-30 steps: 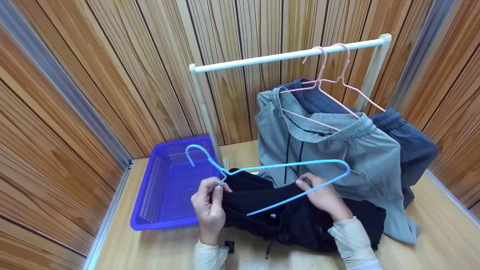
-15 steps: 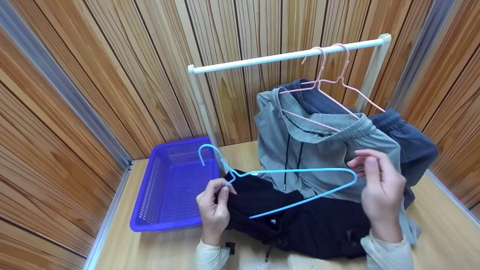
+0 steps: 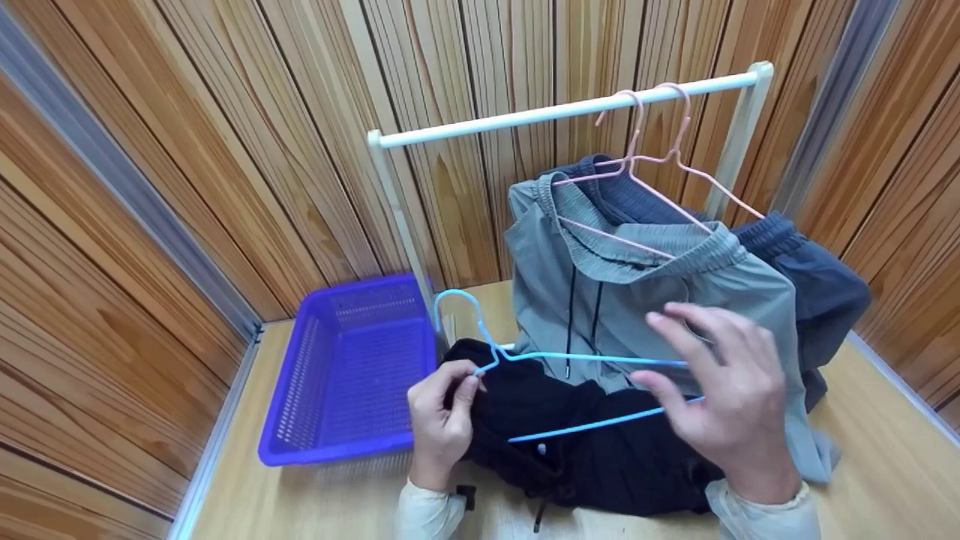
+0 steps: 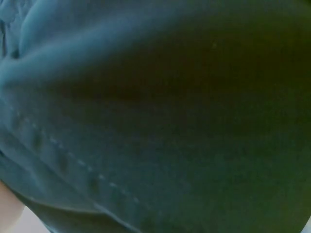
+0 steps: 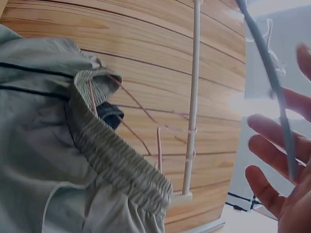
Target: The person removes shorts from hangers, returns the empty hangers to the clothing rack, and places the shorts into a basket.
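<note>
In the head view my left hand (image 3: 441, 416) pinches a light-blue clothes hanger (image 3: 592, 358) below its hook, together with the waistband edge of black pants (image 3: 525, 390). The hanger's left end is hidden inside the waistband. Below and to the right, the pants drape over the table. My right hand (image 3: 731, 401) has its fingers spread at the hanger's right end and covers that end in the head view. From the right wrist, the hanger (image 5: 267, 63) crosses in front of the fingers. Blurred dark cloth (image 4: 160, 145) fills most of the left wrist view.
Grey pants (image 3: 645, 315) and dark-blue pants (image 3: 825, 277) hang on pink hangers (image 3: 634, 142) from a white rack bar (image 3: 510, 120). A purple basket (image 3: 281, 405) stands at the left on the wooden table (image 3: 232, 499). Wood-grain walls (image 3: 225, 150) enclose the space.
My right hand let go of the black waistband, moved right, then came back left to the hanger's right end. My left hand and the hanger shifted slightly right and down.
</note>
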A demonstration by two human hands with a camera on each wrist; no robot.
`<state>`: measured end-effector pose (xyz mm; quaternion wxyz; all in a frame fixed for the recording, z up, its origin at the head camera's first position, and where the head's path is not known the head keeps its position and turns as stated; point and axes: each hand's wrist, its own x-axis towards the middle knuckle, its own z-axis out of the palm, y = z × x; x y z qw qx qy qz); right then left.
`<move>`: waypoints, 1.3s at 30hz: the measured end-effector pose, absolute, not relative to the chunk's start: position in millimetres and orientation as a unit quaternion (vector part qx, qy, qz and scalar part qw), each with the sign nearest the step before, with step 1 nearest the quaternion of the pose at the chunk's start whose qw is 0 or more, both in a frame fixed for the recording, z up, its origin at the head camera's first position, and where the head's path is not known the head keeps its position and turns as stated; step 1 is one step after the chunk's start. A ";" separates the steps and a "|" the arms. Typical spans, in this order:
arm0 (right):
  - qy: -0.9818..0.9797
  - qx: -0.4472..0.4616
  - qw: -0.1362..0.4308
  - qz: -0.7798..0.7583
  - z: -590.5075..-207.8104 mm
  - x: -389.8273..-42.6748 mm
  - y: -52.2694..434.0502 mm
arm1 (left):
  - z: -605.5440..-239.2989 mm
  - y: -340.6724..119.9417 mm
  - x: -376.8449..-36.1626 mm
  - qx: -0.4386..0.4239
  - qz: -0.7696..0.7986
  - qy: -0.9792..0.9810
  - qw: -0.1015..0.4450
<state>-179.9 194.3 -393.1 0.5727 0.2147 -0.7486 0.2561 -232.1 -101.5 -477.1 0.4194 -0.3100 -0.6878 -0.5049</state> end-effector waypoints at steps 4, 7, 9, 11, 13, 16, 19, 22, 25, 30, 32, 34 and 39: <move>-0.767 0.237 0.551 0.231 -399.4 -182.7 196.6 | -477.4 -99.1 -231.6 -0.313 -0.500 -0.691 0.417; -0.769 0.243 0.544 0.231 -403.2 -184.2 200.6 | -476.9 -98.6 -232.0 -0.315 -0.494 -0.694 0.419; -0.771 0.246 0.536 0.240 -405.1 -184.9 203.6 | -476.4 -98.7 -232.3 -0.318 -0.488 -0.696 0.420; -0.772 0.246 0.530 0.249 -406.1 -186.0 206.0 | -475.9 -98.9 -232.2 -0.323 -0.484 -0.698 0.418; -0.774 0.243 0.524 0.260 -406.6 -186.9 208.1 | -475.7 -99.1 -231.7 -0.328 -0.481 -0.699 0.415; -0.776 0.239 0.515 0.275 -407.0 -187.2 211.8 | -475.3 -99.7 -230.3 -0.332 -0.477 -0.700 0.415; -0.780 0.236 0.498 0.296 -406.9 -186.0 218.4 | -474.8 -101.5 -230.1 -0.326 -0.472 -0.703 0.421; -0.780 0.230 0.484 0.323 -405.0 -183.6 226.9 | -474.3 -104.8 -231.6 -0.310 -0.465 -0.705 0.436; -0.771 0.226 0.480 0.352 -403.1 -182.0 234.3 | -473.5 -108.2 -233.7 -0.293 -0.463 -0.705 0.450; -0.758 0.229 0.474 0.386 -403.6 -181.8 242.4 | -473.1 -112.0 -235.5 -0.272 -0.457 -0.705 0.469; -0.756 0.227 0.473 0.392 -404.2 -181.4 245.3 | -473.6 -113.2 -235.7 -0.266 -0.457 -0.705 0.473; -0.747 0.227 0.479 0.401 -404.2 -181.4 247.3 | -474.4 -114.7 -236.4 -0.259 -0.457 -0.706 0.476; -0.724 0.232 0.495 0.420 -403.5 -180.7 251.1 | -477.4 -118.5 -238.5 -0.240 -0.469 -0.704 0.476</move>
